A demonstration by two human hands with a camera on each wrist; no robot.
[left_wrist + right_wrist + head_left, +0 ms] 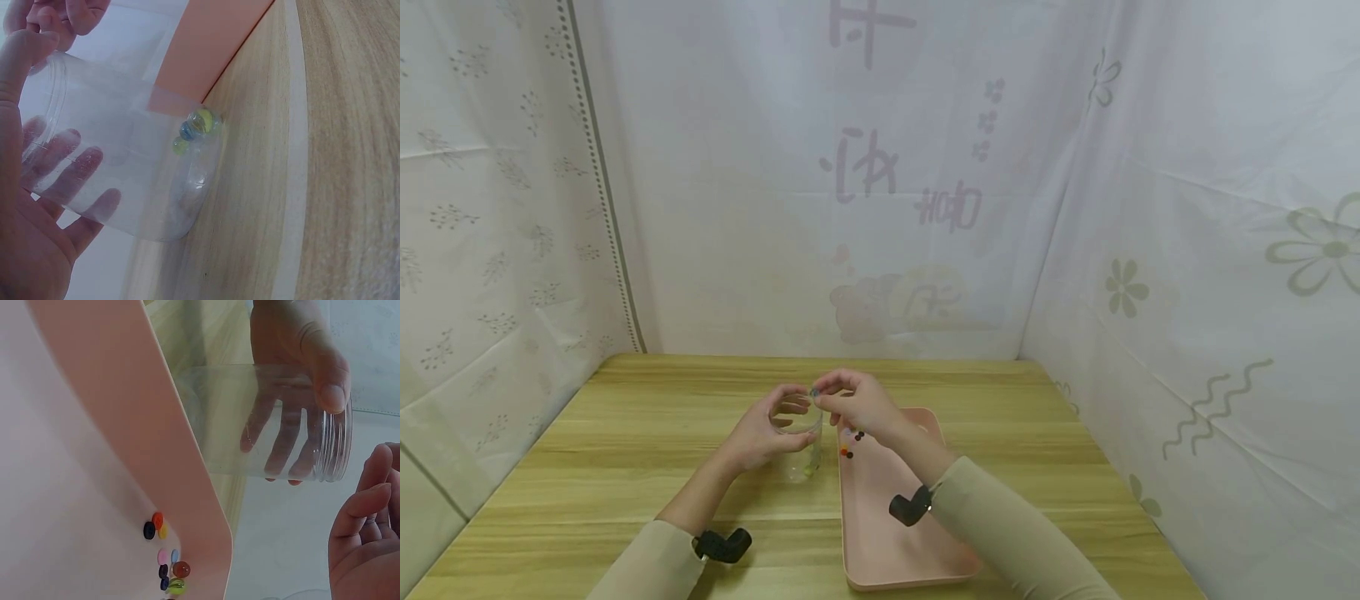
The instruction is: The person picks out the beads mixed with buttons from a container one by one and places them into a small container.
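Note:
A clear plastic jar point(793, 461) stands on the wooden table, its mouth uncovered. My left hand point(758, 435) grips it near the threaded rim, thumb on one side and fingers round the other. Inside, at the bottom, several glass marbles point(201, 121) lie together, yellow-green and blue. Over the jar's mouth, my right hand point(867, 410) pinches a small bluish marble point(814, 392) between thumb and fingertips. In the right wrist view the right fingers point(369, 506) are seen beside the rim, and the marble is hidden there.
Right of the jar lies a pink tray point(887, 533), partly under my right forearm. Toward its far left corner are several small buttons point(149, 530) in black, red, yellow, pink and blue, with a brown marble point(181, 569) and a yellow-green marble point(177, 586). Patterned curtains point(737, 208) surround the table.

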